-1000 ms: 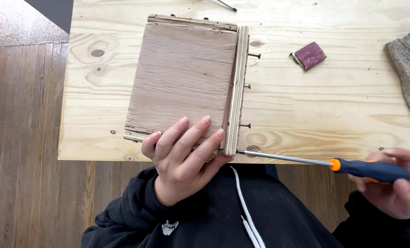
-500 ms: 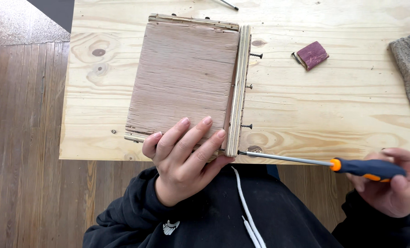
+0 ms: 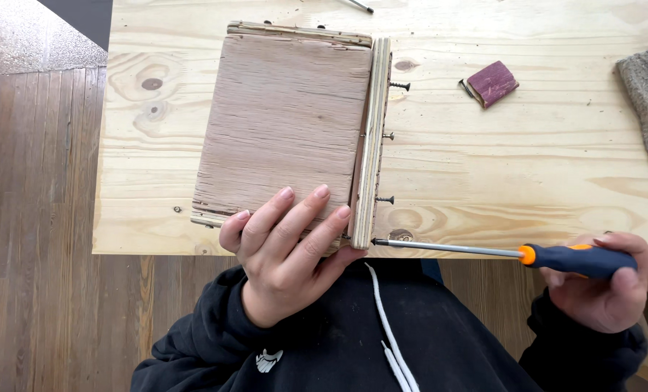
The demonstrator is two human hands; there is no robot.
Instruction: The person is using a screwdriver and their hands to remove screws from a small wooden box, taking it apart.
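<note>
A plywood box (image 3: 287,123) lies on the pale wooden table (image 3: 527,181), with a plywood strip on edge along its right side. Three screws (image 3: 386,199) stick out of that strip to the right. My left hand (image 3: 287,247) lies on the box's near corner, fingers spread over the top board. My right hand (image 3: 600,279) grips the dark blue and orange handle of a screwdriver (image 3: 512,252). Its long shaft runs left, and the tip touches the strip's near end at the table's front edge.
A small reddish-brown block (image 3: 492,83) lies on the table to the right of the box. A grey felt-like cloth (image 3: 647,101) sits at the right edge. A metal tool tip (image 3: 356,6) pokes in at the top. Wooden floor lies to the left.
The hands, the box and the screwdriver stay where they were; the tip rests at the same spot on the strip.
</note>
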